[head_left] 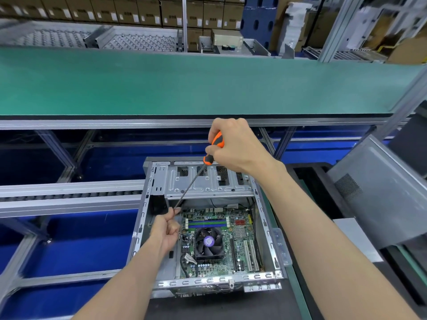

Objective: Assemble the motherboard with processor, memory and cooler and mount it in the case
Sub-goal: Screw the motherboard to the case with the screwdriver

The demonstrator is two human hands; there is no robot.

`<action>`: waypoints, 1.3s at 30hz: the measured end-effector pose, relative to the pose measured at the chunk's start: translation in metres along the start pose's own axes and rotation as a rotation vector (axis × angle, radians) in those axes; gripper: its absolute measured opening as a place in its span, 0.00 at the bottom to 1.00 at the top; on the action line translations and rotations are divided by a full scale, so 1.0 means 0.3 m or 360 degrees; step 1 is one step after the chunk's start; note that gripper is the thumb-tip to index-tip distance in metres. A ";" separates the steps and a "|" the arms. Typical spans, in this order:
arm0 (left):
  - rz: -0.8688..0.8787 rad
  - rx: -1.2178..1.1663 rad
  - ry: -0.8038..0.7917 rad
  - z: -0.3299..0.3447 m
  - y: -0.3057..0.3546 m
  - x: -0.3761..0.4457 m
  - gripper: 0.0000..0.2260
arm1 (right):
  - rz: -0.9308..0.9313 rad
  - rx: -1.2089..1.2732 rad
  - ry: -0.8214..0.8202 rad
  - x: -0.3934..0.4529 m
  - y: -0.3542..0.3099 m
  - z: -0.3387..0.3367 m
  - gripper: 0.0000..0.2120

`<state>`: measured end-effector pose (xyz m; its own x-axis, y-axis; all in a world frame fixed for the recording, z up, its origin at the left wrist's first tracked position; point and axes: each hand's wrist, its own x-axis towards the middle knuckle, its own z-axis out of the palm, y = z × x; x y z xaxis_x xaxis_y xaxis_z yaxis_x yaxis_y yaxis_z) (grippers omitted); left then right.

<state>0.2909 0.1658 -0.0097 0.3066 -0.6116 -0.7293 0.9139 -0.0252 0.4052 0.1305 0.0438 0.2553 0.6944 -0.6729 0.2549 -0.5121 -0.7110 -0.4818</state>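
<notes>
No readable brand or label anywhere; white stickers on the far cardboard boxes (pixel 147 12) are too blurred. The open metal case (pixel 265 227) lies flat on a dark mat, bare steel frame with punched slots along its rims. Inside it sits the green motherboard (pixel 240 248), holding blue and green memory slots (pixel 206 224), a square black cooler (pixel 209 243) with a round purple hub sticker, white expansion slots and a small finned heatsink. The right hand (pixel 233 144) is curled round the orange-and-black handle of the screwdriver (pixel 196 181), whose thin steel shaft slants down to the left. The left hand (pixel 166 229), fingers curled, pinches the shaft near its tip at the board's far left corner. A grey side panel (pixel 381 192) with a mesh vent leans on the right. A green belt (pixel 184 84) runs across behind.
</notes>
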 end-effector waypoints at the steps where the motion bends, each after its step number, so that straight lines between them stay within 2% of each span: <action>1: 0.0009 0.0029 0.0030 0.002 0.002 -0.004 0.10 | 0.0010 0.0008 0.0018 0.000 0.002 -0.001 0.05; 4: 0.0021 0.0067 0.0098 0.011 0.006 -0.018 0.08 | 0.0026 0.0011 0.0101 -0.001 0.006 -0.011 0.06; 9: 0.0060 -0.0023 0.0010 0.032 0.006 -0.053 0.10 | 0.0115 0.0135 0.0227 -0.003 0.021 -0.048 0.05; 18: 0.0032 -0.0421 -0.0169 0.047 0.011 -0.088 0.09 | 0.0205 0.0294 0.0342 -0.019 0.026 -0.087 0.06; 23: 0.0035 -0.0532 -0.0211 0.048 0.015 -0.095 0.08 | 0.0204 0.0273 0.0323 -0.019 0.024 -0.079 0.06; 39: 0.0085 -0.0500 -0.0259 0.035 0.010 -0.078 0.10 | 0.0176 0.0263 0.0285 -0.031 0.014 -0.092 0.05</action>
<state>0.2836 0.1717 0.0142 0.3327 -0.7239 -0.6043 0.9427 0.2392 0.2325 0.1081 0.0414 0.2741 0.5308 -0.7805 0.3303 -0.4801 -0.5981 -0.6417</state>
